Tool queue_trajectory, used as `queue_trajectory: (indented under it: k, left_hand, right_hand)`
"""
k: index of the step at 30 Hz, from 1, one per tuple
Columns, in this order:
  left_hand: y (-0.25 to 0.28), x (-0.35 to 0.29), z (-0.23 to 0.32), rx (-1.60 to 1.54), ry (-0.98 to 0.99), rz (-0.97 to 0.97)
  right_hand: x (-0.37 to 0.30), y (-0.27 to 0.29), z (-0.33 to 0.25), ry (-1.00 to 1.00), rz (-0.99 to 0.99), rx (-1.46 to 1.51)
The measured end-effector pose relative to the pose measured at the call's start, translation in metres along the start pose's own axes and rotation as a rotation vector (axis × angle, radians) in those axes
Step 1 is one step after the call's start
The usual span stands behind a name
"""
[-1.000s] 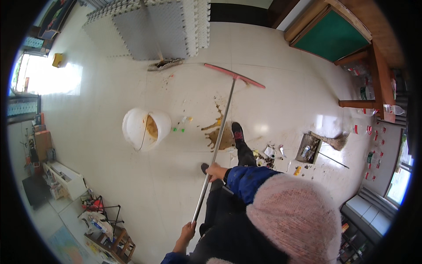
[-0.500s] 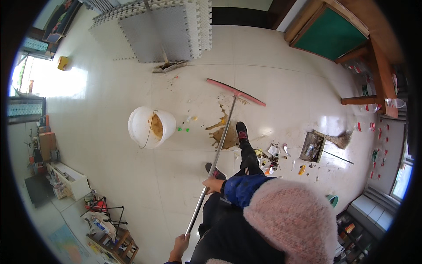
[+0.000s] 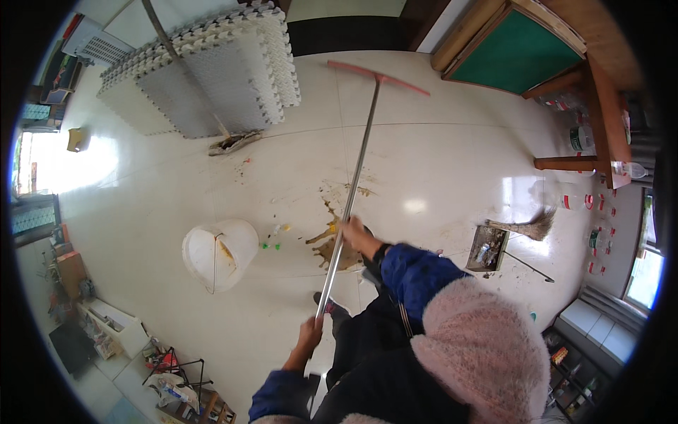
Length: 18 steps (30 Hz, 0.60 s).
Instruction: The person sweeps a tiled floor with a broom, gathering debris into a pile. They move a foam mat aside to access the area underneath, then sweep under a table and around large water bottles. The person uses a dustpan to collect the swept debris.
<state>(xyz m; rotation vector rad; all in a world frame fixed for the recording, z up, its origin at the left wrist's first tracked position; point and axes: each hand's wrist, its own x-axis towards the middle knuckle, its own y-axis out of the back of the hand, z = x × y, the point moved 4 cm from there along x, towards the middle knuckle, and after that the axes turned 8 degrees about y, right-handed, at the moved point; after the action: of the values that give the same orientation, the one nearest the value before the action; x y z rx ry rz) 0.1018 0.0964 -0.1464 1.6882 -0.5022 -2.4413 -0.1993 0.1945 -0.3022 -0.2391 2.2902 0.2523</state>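
"What's just changed?"

"The squeegee (image 3: 354,180) has gone farther out, its pink blade (image 3: 378,76) now near the dark doorway sill (image 3: 346,35), and the right hand (image 3: 358,235) has reached forward with it."

"What does that mean for the work?"

"The blade lies well beyond the brown spill (image 3: 346,260) (with smears on the floor between them), so I'd judge this reach leaves the spill itself untouched."

"And the grip?"

"Both hands are closed around the metal handle (image 3: 332,275). The right is partway along, overlapping the spill in this view; the left hand (image 3: 308,335) is lower down, nearer the body. The right is slightly blurred, so I can't tell each finger. The white bucket (image 3: 203,258) is well apart, off to the left."
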Motion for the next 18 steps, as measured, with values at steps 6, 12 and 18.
queue_trajectory:
  k: [6,12,18]
  left_hand:
    - [-0.033,0.073,0.155,-0.535,-0.062,-0.426]
    - [-0.030,0.040,0.043,-0.312,0.005,-0.254]
    - [-0.003,-0.080,-0.185,0.141,0.051,-0.117]
  right_hand:
    - [0.113,0.053,-0.122,-0.042,0.204,-0.086]
    - [0.054,0.013,-0.024,-0.118,0.169,-0.373]
    - [-0.118,-0.069,0.157,0.619,-0.437,-0.886]
